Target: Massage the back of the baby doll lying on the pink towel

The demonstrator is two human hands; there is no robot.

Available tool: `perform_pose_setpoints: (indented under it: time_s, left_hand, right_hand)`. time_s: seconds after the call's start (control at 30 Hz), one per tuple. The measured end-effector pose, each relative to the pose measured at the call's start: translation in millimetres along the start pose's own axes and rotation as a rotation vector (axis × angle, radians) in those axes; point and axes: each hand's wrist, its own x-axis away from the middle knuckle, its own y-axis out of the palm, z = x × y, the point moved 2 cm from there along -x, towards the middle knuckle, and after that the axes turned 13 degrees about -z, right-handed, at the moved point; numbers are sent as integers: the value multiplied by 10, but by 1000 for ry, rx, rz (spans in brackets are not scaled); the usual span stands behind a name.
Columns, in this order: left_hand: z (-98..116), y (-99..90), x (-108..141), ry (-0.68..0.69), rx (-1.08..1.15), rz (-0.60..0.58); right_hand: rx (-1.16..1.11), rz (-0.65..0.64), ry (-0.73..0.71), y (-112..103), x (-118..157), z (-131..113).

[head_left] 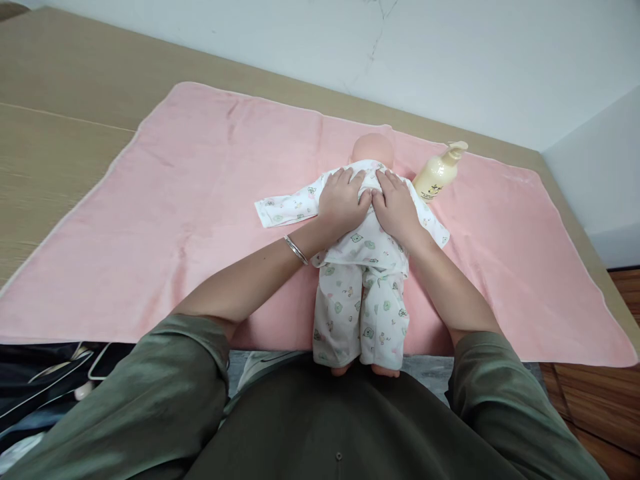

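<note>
Fingers (346,179) of left hand (341,203) and right hand (399,205) are laid, slightly apart, on the doll (367,250), mid-frame; back-rubbing seems underway; gentle, even pressure is needed next.

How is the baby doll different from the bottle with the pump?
The doll is much bigger than the bottle. The doll wears white printed clothes; the bottle is plain pale yellow with small dark markings. The left hand and right hand rest on the doll, while neither touches the bottle. Both are on the pink blanket.
</note>
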Motion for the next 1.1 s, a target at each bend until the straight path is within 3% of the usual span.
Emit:
perform_pose_setpoints:
  time_s: [1.1]
  left_hand:
    - [-7,10,-2,15,-7,7]
  right_hand:
    - [15,15,1,6,8,-16]
